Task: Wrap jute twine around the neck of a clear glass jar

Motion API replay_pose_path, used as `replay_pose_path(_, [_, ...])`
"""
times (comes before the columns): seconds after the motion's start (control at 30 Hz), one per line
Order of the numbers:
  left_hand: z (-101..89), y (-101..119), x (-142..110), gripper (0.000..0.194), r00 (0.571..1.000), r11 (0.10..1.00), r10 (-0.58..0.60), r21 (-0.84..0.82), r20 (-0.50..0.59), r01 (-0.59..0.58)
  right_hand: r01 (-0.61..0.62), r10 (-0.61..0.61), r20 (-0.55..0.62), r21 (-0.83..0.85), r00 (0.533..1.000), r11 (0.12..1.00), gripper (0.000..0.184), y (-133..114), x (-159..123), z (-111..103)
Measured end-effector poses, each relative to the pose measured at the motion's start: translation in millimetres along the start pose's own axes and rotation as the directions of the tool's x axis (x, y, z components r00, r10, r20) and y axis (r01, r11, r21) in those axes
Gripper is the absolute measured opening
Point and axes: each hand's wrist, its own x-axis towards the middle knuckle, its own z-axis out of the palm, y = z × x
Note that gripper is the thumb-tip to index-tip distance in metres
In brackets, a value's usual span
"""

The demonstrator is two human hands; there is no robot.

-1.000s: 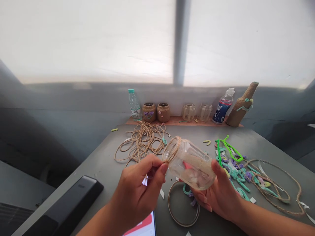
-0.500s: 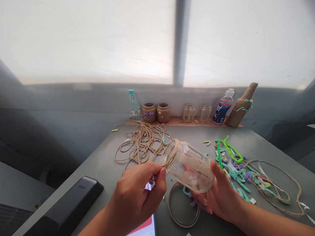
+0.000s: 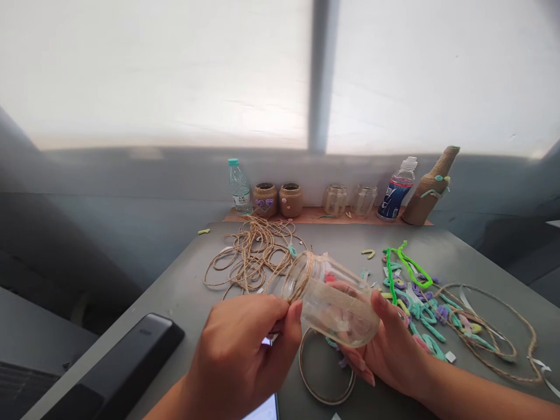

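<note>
So the jar (image 3: 339,318) is tipped over in midair, its mouth toward the left hand (image 3: 245,344), which has thumb and finger pinched on the twine (image 3: 308,272) around the jar's neck, looks like to hold that wrap snug. Right hand (image 3: 394,347) cups the jar's base, thumb on the near side, probably to steady it. The heap (image 3: 251,251) sits beyond the jar's mouth, I'd guess for easy slack. Craft bits (image 3: 426,312) are right of the jar.

Glass jar (image 3: 336,309) slightly lower, turned, phone (image 3: 265,409) more covered
</note>
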Motion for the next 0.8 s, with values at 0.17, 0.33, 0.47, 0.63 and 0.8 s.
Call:
replay_pose_path(0.17, [-1.2,3.1,0.5,0.032,1.0,1.0,-0.024,-0.001,0.014,0.024,-0.003,0.003,-0.014,0.001,1.0,1.0,0.071,-1.0,-0.1,0.8])
replay_pose_path(0.33, [-1.8,2.9,0.9,0.033,0.996,0.997,-0.072,-0.024,0.044,0.073,-0.014,0.014,-0.031,0.01,0.999,1.0,0.072,-1.2,-0.2,1.6])
replay_pose_path(0.47, [-2.8,3.9,1.8,0.034,0.986,0.988,-0.137,-0.061,0.093,0.143,-0.01,0.011,-0.018,0.013,1.0,1.0,0.072,-1.7,-0.5,2.5])
replay_pose_path(0.63, [-2.7,-0.7,1.1,0.039,0.953,0.944,-0.212,-0.206,0.216,0.257,0.003,-0.003,-0.011,0.014,1.0,1.0,0.069,-1.8,-1.0,1.2])
replay_pose_path(0.8, [1.7,-12.0,-3.0,0.042,0.922,0.883,-0.219,-0.337,0.319,0.326,0.023,-0.023,-0.019,0.016,1.0,1.0,0.069,-1.8,-1.2,0.5])
